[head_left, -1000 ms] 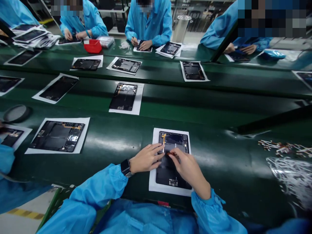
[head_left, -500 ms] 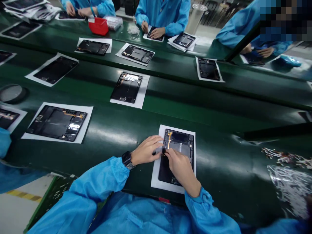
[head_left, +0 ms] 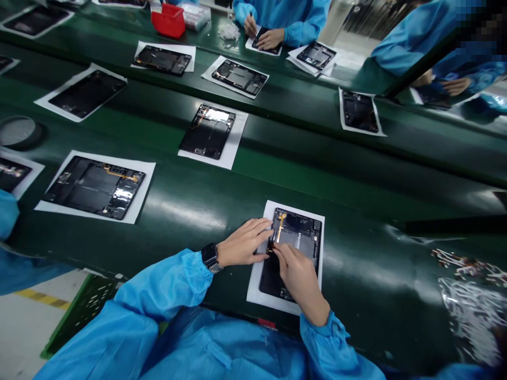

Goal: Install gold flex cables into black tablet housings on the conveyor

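Note:
An opened tablet body [head_left: 298, 237] lies on a white sheet [head_left: 254, 285] on the green belt right before me, with an orange flex cable [head_left: 281, 224] near its top left. My left hand [head_left: 243, 244] rests flat on the tablet's left edge, fingers stretched out. My right hand [head_left: 296, 273] lies over the tablet's middle, its fingertips pinched and pressing at a small part by the lower end of the cable. What they pinch is too small to make out. A black watch [head_left: 209, 256] sits on my left wrist.
Several more opened tablets on white sheets lie along the green conveyor [head_left: 356, 211], among them one at left [head_left: 95, 186] and one ahead [head_left: 207, 132]. A red tray [head_left: 171, 20] stands far back. Other workers in blue coats work opposite. Small parts in clear bags [head_left: 471, 295] lie at right.
The view has tilted down and the tablet has drifted slightly right. My right hand slid from the tablet's centre to its left edge by the cable; the left hand stayed put.

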`<act>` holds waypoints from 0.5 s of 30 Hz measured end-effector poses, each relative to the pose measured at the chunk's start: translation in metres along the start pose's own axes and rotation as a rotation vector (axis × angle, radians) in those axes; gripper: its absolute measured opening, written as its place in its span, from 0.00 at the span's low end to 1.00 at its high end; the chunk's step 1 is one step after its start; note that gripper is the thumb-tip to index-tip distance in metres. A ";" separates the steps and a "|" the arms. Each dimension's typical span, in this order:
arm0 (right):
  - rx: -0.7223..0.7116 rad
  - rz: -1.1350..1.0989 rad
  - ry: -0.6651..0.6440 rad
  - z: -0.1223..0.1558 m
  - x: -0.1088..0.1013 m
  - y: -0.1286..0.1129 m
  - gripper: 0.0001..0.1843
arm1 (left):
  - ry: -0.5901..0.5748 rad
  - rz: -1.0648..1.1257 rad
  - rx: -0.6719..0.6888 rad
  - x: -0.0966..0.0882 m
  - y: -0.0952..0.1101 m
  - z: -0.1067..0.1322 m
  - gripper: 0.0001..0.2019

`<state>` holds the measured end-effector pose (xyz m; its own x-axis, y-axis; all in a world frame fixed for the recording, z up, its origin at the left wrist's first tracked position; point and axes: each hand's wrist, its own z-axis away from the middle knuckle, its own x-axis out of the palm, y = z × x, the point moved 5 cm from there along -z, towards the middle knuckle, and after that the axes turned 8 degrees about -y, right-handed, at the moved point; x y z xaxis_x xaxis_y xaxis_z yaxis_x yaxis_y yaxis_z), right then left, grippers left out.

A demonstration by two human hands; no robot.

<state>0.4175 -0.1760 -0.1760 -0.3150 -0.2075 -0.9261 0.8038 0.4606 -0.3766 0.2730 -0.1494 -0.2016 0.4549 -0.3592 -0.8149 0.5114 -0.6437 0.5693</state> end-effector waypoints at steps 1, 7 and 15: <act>-0.003 0.007 -0.013 0.001 0.000 0.000 0.11 | 0.002 0.003 0.001 0.000 0.000 0.000 0.30; 0.000 -0.028 -0.012 0.006 0.004 0.002 0.14 | 0.022 0.035 0.005 -0.002 0.001 0.000 0.30; 0.051 -0.147 0.033 0.008 0.001 0.007 0.11 | 0.009 0.024 -0.004 -0.001 0.000 0.000 0.30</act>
<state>0.4269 -0.1797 -0.1796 -0.4465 -0.2407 -0.8618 0.7723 0.3827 -0.5070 0.2729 -0.1488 -0.2002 0.4738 -0.3681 -0.8000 0.5029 -0.6326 0.5889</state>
